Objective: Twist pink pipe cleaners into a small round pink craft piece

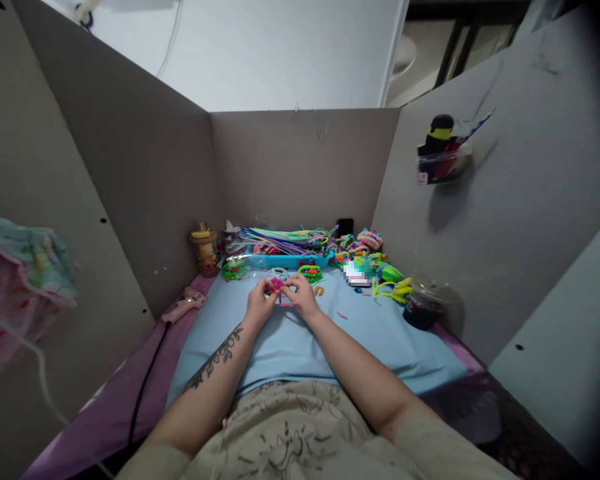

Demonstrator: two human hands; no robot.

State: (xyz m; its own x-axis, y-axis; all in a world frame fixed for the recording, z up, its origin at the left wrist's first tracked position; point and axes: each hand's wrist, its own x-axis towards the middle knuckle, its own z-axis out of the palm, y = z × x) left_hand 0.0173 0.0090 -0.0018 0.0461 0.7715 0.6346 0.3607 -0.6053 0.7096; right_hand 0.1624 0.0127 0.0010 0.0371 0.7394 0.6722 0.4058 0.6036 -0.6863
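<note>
Over the blue cloth, my left hand and my right hand meet fingertip to fingertip. Between them they pinch a small bright pink pipe-cleaner piece, coiled or bunched at the top. A lighter pink strand sticks out below it. Its finer shape is too small to make out. Just behind my right hand sits a green and orange pipe-cleaner piece. An orange bent bit lies to the right of that hand, and a loose pink scrap rests nearer to me.
A blue tray carries many coloured pipe cleaners. At left stand a cup, a green figure and a pink corded tool. Finished-looking colourful pieces and a dark tub are at right. Grey panels enclose the table.
</note>
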